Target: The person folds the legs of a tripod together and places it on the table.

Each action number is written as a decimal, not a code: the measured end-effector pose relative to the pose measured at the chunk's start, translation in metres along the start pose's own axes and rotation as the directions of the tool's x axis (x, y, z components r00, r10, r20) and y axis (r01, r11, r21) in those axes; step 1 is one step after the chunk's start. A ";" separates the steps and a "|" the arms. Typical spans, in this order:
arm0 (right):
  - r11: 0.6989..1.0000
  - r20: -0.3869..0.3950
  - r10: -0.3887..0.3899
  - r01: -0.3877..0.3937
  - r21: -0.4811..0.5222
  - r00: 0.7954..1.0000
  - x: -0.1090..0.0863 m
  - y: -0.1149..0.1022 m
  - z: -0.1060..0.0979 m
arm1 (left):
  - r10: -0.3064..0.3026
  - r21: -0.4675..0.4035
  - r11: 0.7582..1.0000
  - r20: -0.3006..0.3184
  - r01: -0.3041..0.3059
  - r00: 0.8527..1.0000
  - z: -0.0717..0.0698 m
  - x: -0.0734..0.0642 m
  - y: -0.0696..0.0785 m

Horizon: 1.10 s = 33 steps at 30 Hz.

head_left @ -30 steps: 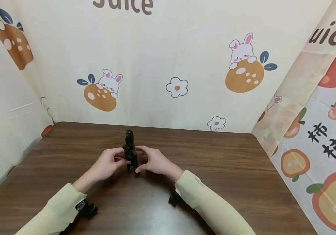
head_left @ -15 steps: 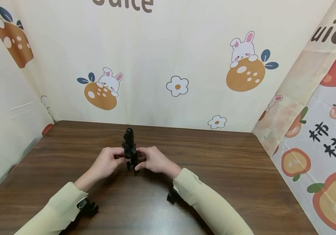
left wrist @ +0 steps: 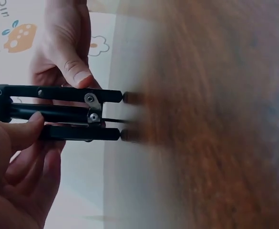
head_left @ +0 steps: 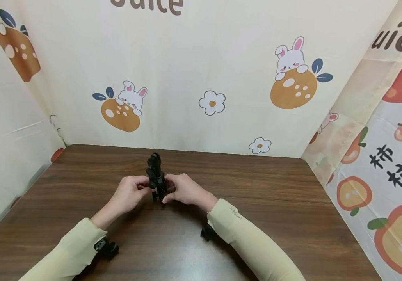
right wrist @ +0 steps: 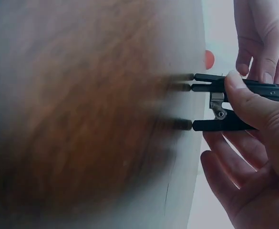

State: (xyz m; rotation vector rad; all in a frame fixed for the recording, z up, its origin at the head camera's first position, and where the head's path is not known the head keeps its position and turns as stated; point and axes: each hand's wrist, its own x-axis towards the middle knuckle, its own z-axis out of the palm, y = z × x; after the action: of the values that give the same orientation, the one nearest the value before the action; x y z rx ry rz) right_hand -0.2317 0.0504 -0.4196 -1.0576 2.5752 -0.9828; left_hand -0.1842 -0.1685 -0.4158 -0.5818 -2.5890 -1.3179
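A small black tripod (head_left: 156,177) stands upright between my two hands, legs downward and nearly folded together. Its foot tips are right at the brown tabletop, close to their reflections in both wrist views. My left hand (head_left: 126,195) grips it from the left; in the left wrist view, the thumb (left wrist: 27,131) lies along one leg with the fingers behind. From the right, my right hand (head_left: 187,191) holds the lower legs, its thumb (right wrist: 239,90) pressing near a silver metal hinge (right wrist: 218,104) and its fingers curled on the other side.
The wooden table (head_left: 257,214) reaches back to a pale curtain (head_left: 183,58) printed with rabbits, fruit and flowers. Cloth panels also flank the left and right sides. A black wrist camera (head_left: 107,249) hangs under the left sleeve, another camera (head_left: 207,232) under the right.
The tripod has turned slightly between the hands while staying in nearly the same place. My right hand has shifted a little up along its legs; the left hand has barely moved.
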 end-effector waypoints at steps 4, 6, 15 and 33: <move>1.000 -0.001 -0.017 0.017 0.007 1.000 -0.001 0.001 -0.001 | -0.064 0.041 0.997 -0.043 0.066 0.997 0.000 -0.001 0.000; 0.999 -0.015 -0.029 0.029 -0.020 0.999 -0.002 0.001 -0.001 | -0.093 0.037 0.995 -0.038 0.094 0.995 -0.001 -0.001 0.000; 0.995 -0.048 -0.004 -0.001 -0.099 0.999 -0.006 -0.002 -0.001 | -0.102 -0.142 0.982 0.177 0.128 0.979 -0.006 -0.003 -0.002; 0.980 0.019 0.044 -0.047 0.193 0.999 -0.004 0.002 0.003 | -0.080 -0.005 0.997 0.150 0.082 0.985 -0.005 -0.002 0.003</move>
State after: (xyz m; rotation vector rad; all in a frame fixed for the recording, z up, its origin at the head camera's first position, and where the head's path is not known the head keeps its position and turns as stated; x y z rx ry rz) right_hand -0.2293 0.0525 -0.4239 -0.9468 2.4212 -1.1812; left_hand -0.1811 -0.1715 -0.4108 -0.6055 -2.7545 -1.3634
